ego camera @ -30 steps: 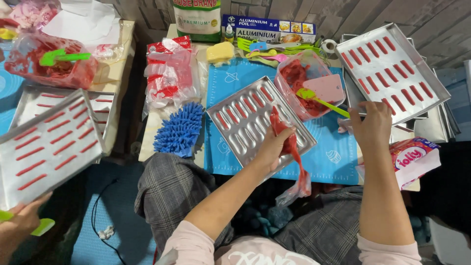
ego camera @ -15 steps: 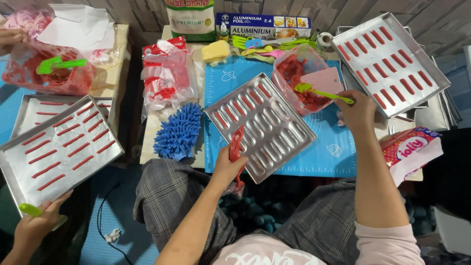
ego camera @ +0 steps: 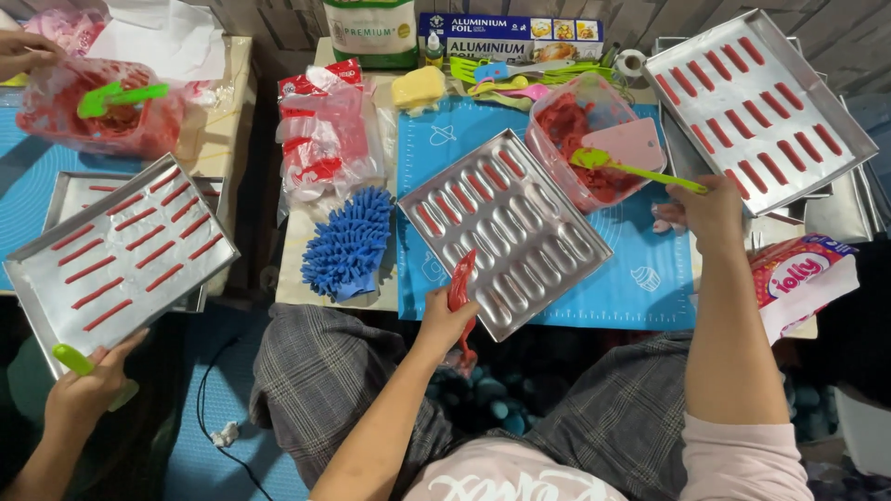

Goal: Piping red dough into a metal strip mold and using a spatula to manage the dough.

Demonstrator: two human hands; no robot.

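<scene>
At the near edge of the metal mould tray (ego camera: 506,232), my left hand (ego camera: 444,320) grips a red piping bag (ego camera: 459,283); my right hand (ego camera: 710,209), beyond the tray's right side, clasps a green spatula (ego camera: 640,169). Filling seems underway; empty hollows likely come next.

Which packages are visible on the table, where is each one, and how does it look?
Bag: top centre edge, upright, white with green.
Foil box: beside the bag, long, dark blue.
Wrapper pack: right edge, near the right hand, white, red and pink.
Plastic bags: left of the blue mat, clear and red.
</scene>
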